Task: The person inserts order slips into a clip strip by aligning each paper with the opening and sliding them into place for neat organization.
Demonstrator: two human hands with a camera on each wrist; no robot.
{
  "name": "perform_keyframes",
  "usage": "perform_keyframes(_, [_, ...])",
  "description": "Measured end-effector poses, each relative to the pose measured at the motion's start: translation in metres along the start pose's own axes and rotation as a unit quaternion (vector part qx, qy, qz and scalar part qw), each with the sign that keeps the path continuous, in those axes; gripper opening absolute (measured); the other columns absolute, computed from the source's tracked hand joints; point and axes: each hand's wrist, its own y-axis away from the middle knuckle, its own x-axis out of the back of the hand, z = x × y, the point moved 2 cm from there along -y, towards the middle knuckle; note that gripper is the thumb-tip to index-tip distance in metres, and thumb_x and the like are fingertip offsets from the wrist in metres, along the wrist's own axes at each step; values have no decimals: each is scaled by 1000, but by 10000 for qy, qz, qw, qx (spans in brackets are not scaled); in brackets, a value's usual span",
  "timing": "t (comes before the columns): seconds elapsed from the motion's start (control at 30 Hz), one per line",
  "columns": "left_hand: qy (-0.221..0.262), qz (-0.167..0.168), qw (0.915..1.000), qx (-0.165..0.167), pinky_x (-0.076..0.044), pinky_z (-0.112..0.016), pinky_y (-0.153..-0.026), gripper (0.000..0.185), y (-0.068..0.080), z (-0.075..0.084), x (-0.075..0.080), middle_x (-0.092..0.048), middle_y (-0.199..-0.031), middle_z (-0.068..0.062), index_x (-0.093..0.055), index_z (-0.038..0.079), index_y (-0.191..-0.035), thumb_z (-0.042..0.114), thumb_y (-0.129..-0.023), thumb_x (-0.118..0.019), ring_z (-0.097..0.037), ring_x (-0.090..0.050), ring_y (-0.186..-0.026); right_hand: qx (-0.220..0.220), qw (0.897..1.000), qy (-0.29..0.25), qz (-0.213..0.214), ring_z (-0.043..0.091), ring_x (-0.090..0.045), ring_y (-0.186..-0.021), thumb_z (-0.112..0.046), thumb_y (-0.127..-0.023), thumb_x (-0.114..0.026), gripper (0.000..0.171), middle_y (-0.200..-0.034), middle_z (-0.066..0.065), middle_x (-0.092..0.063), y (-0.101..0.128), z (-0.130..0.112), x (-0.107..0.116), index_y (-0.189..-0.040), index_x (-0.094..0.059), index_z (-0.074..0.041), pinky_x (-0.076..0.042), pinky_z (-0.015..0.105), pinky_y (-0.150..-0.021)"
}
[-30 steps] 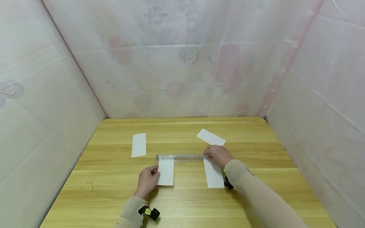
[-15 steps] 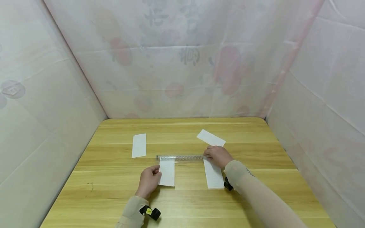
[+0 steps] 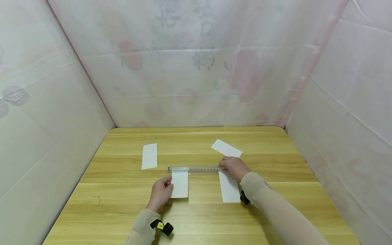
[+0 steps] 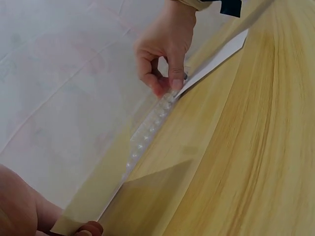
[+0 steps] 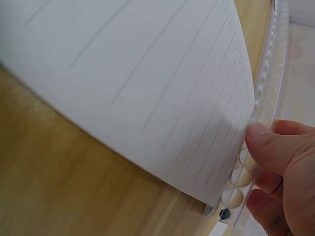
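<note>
My left hand [image 3: 160,192] pinches the left edge of a white lined paper slip [image 3: 180,185], whose top end lies at a clear plastic bar [image 3: 200,169]. Its near edge is lifted a little, with a shadow on the wood. My right hand [image 3: 234,167] grips the bar's right end with thumb and fingers, over the top of a second slip [image 3: 228,189]. The right wrist view shows round bubble shapes along the bar [image 5: 240,177], a dark dot at its end, and small boxes printed on the lined slip [image 5: 162,88].
Behind the bar, one paper slip [image 3: 149,156] lies at the back left and another [image 3: 226,147] lies slanted at the back right. The wooden table [image 3: 275,146] meets pale patterned curtains [image 3: 190,75] on three sides.
The left hand and its slip have shifted slightly right, and the slip's near edge has risen a little. The right hand and the bar hold nearly the same place.
</note>
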Motion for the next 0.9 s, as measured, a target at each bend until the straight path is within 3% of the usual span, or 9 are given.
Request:
perform_keyframes(0.37, [380, 0, 9988, 300, -48, -31, -79, 38, 0, -1, -3, -61, -112, -15, -55, -11, -128, 1, -91, -56, -23, -53, -98, -99, 9999, 28, -134, 11, -64, -85, -9, -79, -79, 21, -91, -8, -64, -1, -3, 3, -96, -73, -19, -53, 30, -75])
perform_keyframes(0.9, [624, -33, 9975, 315, -48, -36, -87, 39, 0, 2, -2, -61, -117, -17, -54, -11, -129, 2, -92, -55, -23, -53, -104, -121, 9996, -62, -244, 11, -63, -85, -10, -80, -79, 20, -92, -8, -64, -1, -5, 6, -97, -73, -19, -53, 30, -75])
